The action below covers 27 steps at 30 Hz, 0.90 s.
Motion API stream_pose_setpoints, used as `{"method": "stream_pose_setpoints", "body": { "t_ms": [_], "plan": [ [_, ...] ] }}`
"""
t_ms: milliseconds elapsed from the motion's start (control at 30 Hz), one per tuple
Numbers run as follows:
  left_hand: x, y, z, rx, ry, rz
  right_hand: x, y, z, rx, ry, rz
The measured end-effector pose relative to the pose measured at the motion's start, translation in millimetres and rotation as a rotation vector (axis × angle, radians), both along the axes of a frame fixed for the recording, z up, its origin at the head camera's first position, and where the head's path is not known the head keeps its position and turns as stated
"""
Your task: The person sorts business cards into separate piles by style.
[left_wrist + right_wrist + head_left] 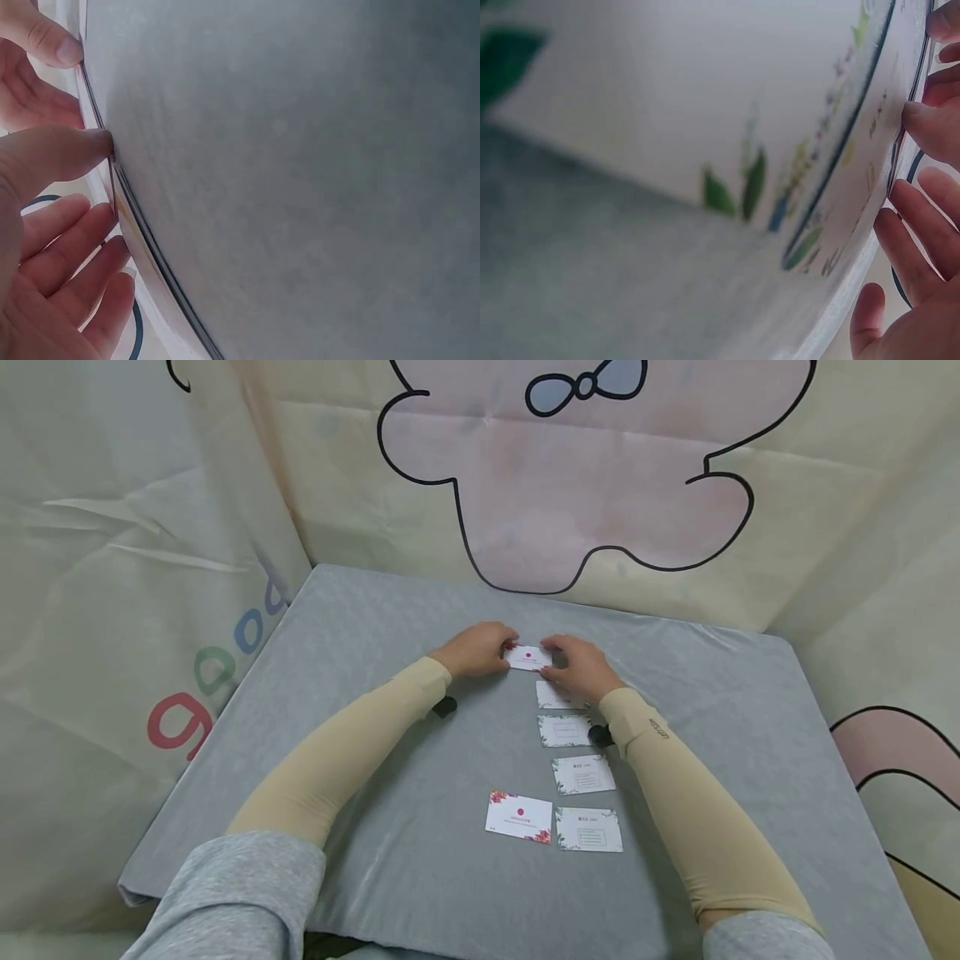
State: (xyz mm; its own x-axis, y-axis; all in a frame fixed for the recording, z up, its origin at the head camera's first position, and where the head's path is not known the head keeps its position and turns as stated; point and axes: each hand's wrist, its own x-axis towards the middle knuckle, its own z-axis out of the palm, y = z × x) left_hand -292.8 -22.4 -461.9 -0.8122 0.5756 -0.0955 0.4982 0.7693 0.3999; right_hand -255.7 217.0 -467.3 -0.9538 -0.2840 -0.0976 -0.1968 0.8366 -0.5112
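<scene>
A white business card (528, 657) with a pink dot and red floral corners is at the far end of a line of cards. My left hand (478, 649) pinches its left end, and my right hand (582, 665) pinches the right end between thumb and fingers. In the left wrist view, my left hand (60, 240) has its thumb on the near side and fingers behind. The right wrist view shows my right hand (922, 247) gripping likewise, its lower fingers spread. Just below the held card, a leaf-printed card (555, 695) lies partly hidden by my right hand.
More leaf-printed cards run toward me: one card (558, 732) partly behind the right wrist, a tilted card (583, 775), and the nearest card (588, 829). Left of that lies a red-flowered card (519, 816). A grey cloth covers the table (405, 860); a printed curtain (600, 468) hangs behind.
</scene>
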Motion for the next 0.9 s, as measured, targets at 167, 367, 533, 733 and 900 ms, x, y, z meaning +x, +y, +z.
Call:
{"method": "stream_pose_setpoints", "body": {
  "t_ms": [167, 367, 533, 733, 900],
  "plan": [
    [12.4, -3.4, 0.0, 0.001, 0.045, -0.012, 8.7, 4.0, -3.4, -0.003, 0.028, 0.016],
    [60.4, -20.1, 3.1, 0.031, 0.08, -0.101, 53.2, 7.4, 3.8, -0.01, 0.111, 0.115],
    [128.8, -40.4, 6.8, 0.067, 0.106, -0.202, 127.0, 3.9, 15.2, 0.028, 0.215, 0.263],
    [199.7, -47.8, 6.1, 0.068, 0.118, -0.334, 206.5, -6.5, 13.6, 0.034, 0.253, 0.357],
    [226.3, -42.0, -1.7, 0.033, 0.138, -0.377, 233.7, -11.4, 2.0, 0.085, 0.283, 0.356]
  ]
}}
